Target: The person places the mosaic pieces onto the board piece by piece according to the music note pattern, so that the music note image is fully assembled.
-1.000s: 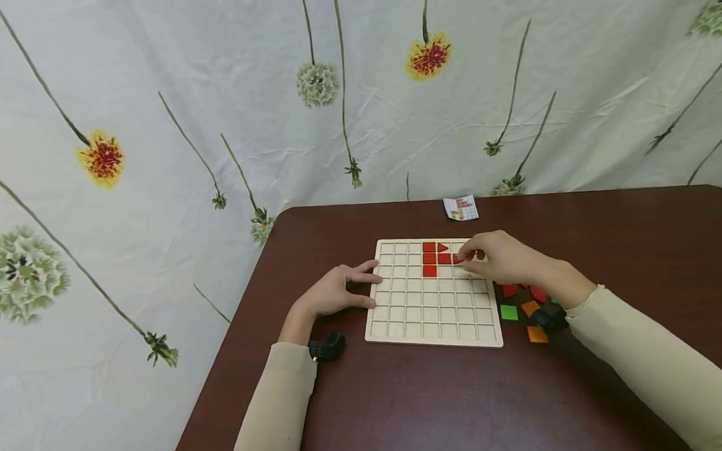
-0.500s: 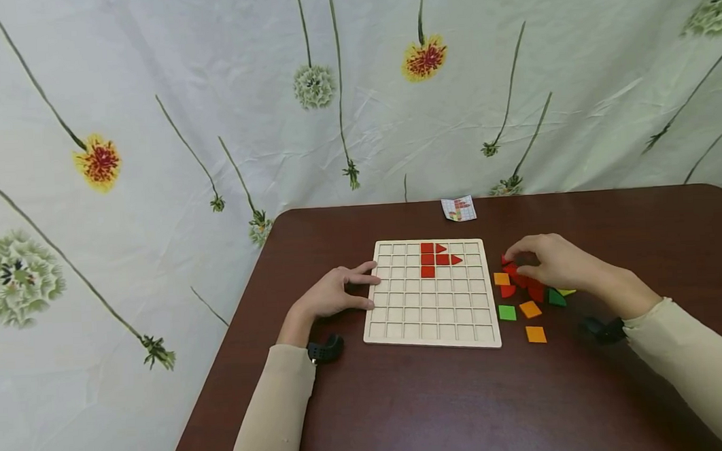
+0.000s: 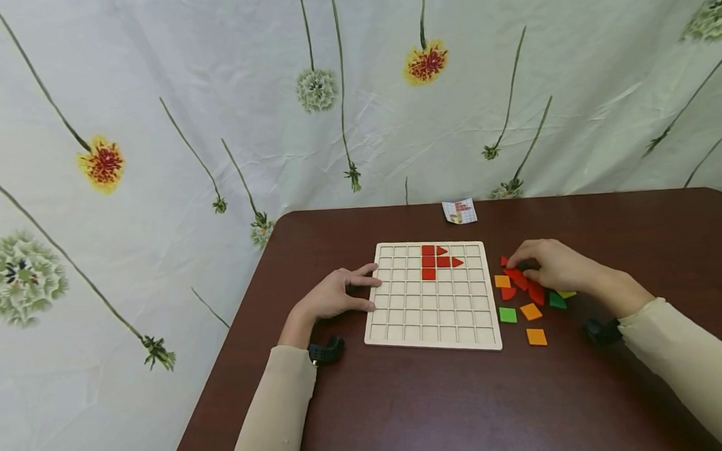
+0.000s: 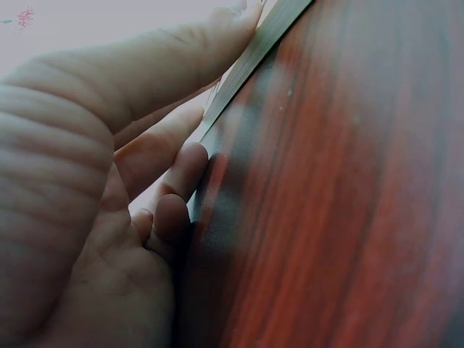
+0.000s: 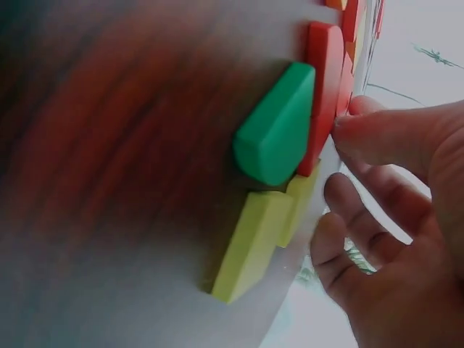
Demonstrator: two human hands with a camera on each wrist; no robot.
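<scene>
A pale wooden grid board lies on the table, with red squares and red triangles set in its upper cells. My left hand rests at the board's left edge, thumb and fingers spread; in the left wrist view the fingertips meet the board's side. To the right of the board, my right hand reaches over a small heap of red pieces. Its thumb and index finger stand apart right at the red pieces, and the right wrist view has the thumb tip against one red piece.
Orange squares, a light green square, a dark green rounded piece and yellow-green pieces lie around the heap. A small printed pattern card sits at the table's far edge, before a flowered curtain.
My right hand has left a red triangle on the board and moved right to the loose pieces, its fingers lowering among the red ones. The left hand stays at the board's edge.
</scene>
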